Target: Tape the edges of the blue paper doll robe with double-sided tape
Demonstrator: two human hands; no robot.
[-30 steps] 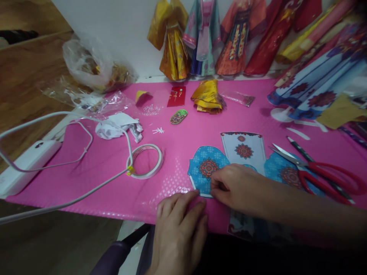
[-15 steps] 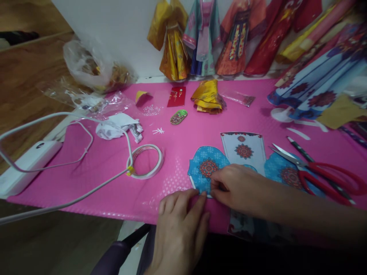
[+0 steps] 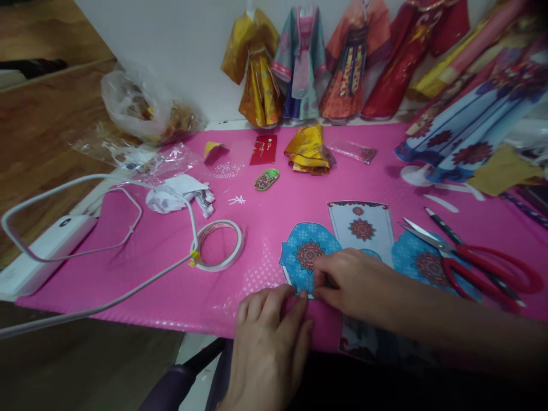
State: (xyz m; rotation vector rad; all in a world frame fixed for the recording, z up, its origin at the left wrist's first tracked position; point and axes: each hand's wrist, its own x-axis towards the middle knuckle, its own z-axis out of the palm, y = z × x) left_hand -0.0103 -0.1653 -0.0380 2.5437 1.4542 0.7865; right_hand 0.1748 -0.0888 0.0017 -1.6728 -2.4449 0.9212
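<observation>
A blue patterned paper cutout (image 3: 299,260) with a red and orange medallion lies near the front edge of the table; a white strip runs along its lower left edge. My left hand (image 3: 269,337) holds that lower edge, thumb and index fingertips close together on it. Closed in a pinch, my right hand (image 3: 349,279) grips the cutout's lower right side, and its fingertips are partly hidden. Behind my right hand lies a white paper panel (image 3: 362,220) with red medallions. Another blue cutout (image 3: 413,257) is under red-handled scissors (image 3: 466,251).
A tape roll (image 3: 220,245) sits left of my hands, beside a white cable (image 3: 141,291) and a power strip (image 3: 47,254). Further back are a red packet (image 3: 263,149), gold fabric (image 3: 310,149) and a green oval tray of beads (image 3: 266,179). Small costumes (image 3: 302,63) stand along the wall.
The camera view has shifted slightly. Both hands keep their places at the blue cutout's lower edge, with hardly any movement.
</observation>
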